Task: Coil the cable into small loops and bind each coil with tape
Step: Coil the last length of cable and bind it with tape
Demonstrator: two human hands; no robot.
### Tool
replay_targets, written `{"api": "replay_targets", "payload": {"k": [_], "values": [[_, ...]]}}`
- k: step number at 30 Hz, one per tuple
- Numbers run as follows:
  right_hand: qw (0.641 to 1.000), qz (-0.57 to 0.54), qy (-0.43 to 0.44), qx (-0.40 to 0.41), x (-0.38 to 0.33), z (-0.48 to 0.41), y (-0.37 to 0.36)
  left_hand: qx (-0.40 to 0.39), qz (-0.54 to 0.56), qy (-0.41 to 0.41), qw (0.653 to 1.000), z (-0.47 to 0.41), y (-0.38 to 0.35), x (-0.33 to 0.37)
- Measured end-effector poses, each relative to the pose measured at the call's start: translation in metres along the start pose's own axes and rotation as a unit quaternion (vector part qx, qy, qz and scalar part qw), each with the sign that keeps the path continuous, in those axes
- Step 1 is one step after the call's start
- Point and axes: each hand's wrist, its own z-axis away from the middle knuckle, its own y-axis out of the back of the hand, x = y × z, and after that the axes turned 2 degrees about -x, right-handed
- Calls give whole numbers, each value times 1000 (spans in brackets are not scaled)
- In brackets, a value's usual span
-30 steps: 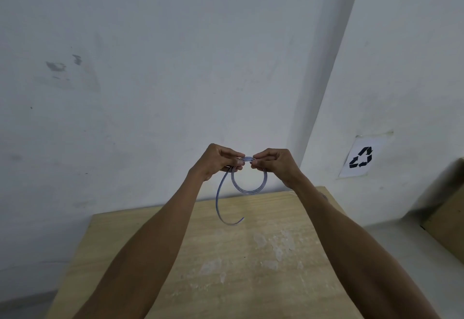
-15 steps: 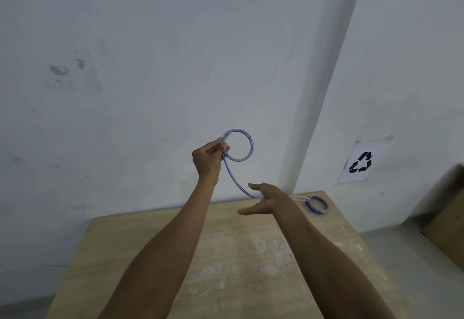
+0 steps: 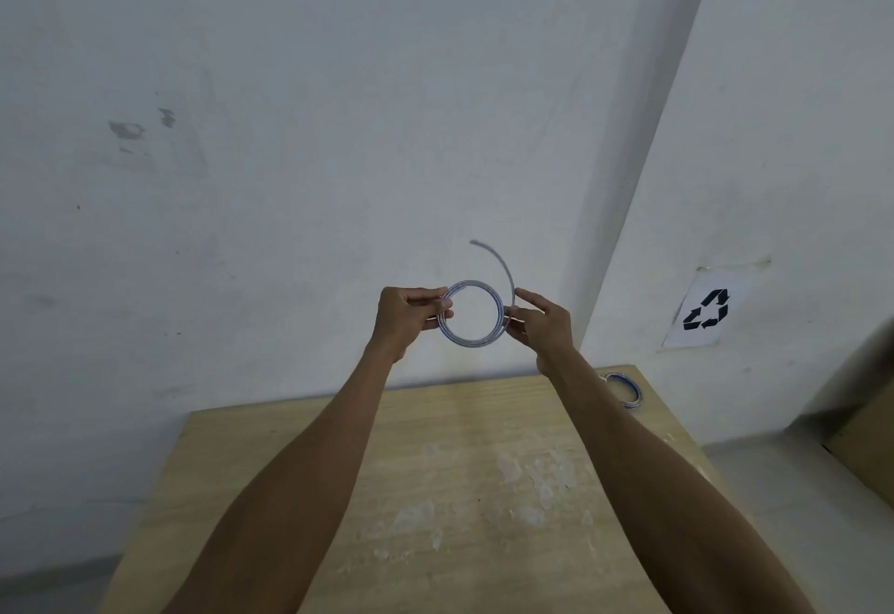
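I hold a thin blue-grey cable [image 3: 471, 341] wound into a small round coil, raised in front of the wall above the table. My left hand [image 3: 409, 320] grips the coil's left side with curled fingers. My right hand [image 3: 542, 323] pinches its right side, the index finger stretched upward. The cable's free end [image 3: 498, 261] curls up and to the left above the coil. No tape can be made out.
A wooden table [image 3: 435, 492] with pale worn patches lies below my arms. A second small coil [image 3: 624, 388] rests at its far right corner. White walls meet in a corner behind; a recycling sign [image 3: 705, 309] hangs at right. Brown cardboard [image 3: 866, 434] sits at the right edge.
My right hand rose from over the table and took the coil's right side. The loose tail that hung down now sticks up above the coil, which has widened.
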Motion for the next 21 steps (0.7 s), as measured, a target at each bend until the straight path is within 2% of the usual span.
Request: {"api": "replay_targets", "payload": {"k": [10, 21], "values": [[985, 72, 43, -153, -7, 4, 11, -45, -26, 10, 999, -5, 11, 12], [972, 123, 94, -175, -6, 6, 7, -101, -96, 16, 990, -7, 10, 23]]}}
